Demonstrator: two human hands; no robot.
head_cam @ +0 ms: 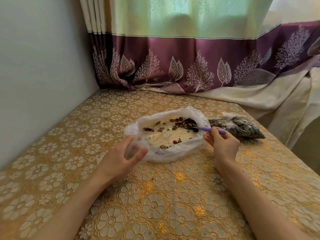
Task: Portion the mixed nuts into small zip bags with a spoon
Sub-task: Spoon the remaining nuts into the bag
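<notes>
Purple plastic forms the handle of the spoon [210,129], which the right hand [223,144] pinches near its end, fingers curled round it; this grip is closed on the handle. The bowl of the spoon reaches left from that grip into the far right corner of the big bag [166,135], where it sits among the thickest heap of nuts [181,123]. That bag is white, thin and crumpled, its mouth spread wide and its rim rolled down, so the inside shows. The remaining nuts lie thinly: a small clump toward the left side, a few more along the near edge, just left of the right grip. The left hand [121,156] is at the bag's near left rim, thumb and fingers curved around a fold of the plastic; whether this grip truly pinches the film or only cups it I cannot tell, since the film is translucent there. Just behind the right grip, touching the big bag's right side, lie filled zip bags [239,127], clear and packed with a dark mix. All of this rests on the surface [164,196], covered in a gold cloth with a flower pattern. Beyond it hangs a curtain [173,58], pale green above, plum with leaf prints below, its hem lying on the far edge. A plain wall [43,66] stands well left of the left grip.
</notes>
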